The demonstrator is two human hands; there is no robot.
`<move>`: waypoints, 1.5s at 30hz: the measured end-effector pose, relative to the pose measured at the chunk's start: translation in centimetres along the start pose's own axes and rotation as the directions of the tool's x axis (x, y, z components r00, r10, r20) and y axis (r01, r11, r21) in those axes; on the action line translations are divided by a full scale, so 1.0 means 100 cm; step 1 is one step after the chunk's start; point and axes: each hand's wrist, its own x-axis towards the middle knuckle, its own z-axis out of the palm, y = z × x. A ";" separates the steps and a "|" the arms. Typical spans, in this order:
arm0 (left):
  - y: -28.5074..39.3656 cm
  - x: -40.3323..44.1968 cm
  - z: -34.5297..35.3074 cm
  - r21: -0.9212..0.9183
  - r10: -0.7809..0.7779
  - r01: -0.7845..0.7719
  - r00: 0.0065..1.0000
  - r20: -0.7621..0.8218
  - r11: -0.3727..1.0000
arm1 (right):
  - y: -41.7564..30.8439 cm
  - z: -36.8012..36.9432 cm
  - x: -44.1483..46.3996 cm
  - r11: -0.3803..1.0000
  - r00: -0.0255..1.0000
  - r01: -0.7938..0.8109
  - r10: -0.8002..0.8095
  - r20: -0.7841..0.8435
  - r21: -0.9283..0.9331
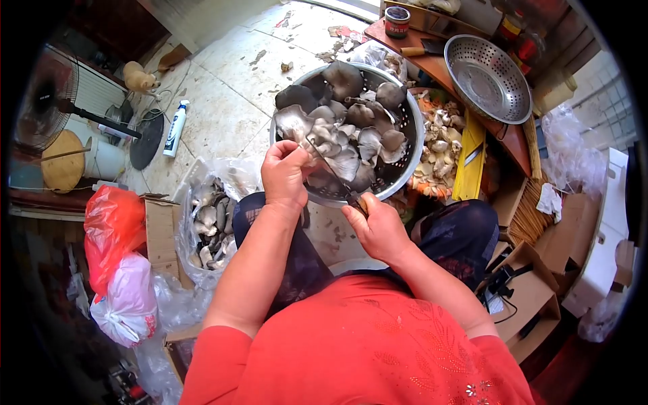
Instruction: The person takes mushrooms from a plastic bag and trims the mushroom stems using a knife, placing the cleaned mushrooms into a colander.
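My right hand is closed round the wooden handle of a knife, its thin blade slanting up and left over the bowl. My left hand pinches a pale mushroom piece near the blade's tip; the fingers partly hide it. Beneath both hands is a perforated metal colander, heaped with grey oyster mushrooms. Close to my left knee, a clear plastic bag holds more mushrooms.
Right of the colander lie mushroom trimmings and a yellow strip. An orange-brown table bears another colander and a jar. Leftward are a dog, a fan, a spray can and a red bag.
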 end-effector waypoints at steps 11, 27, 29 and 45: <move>0.001 0.015 0.001 0.144 0.214 -0.211 0.977 -0.005 0.967 | 0.004 -0.010 -0.005 0.982 0.996 -0.053 0.039 0.077 0.183; 0.008 0.025 0.000 0.296 0.322 -0.322 0.945 0.048 0.900 | 0.013 -0.018 0.000 0.603 0.892 -0.450 0.275 0.358 0.659; 0.012 0.021 0.003 0.225 0.260 -0.260 0.965 0.031 0.939 | 0.012 -0.016 0.000 0.715 0.946 -0.318 0.199 0.255 0.622; 0.021 0.007 0.002 0.418 0.200 -0.305 0.940 0.276 0.856 | 0.011 -0.032 0.006 0.987 0.994 0.106 -0.102 -0.033 0.119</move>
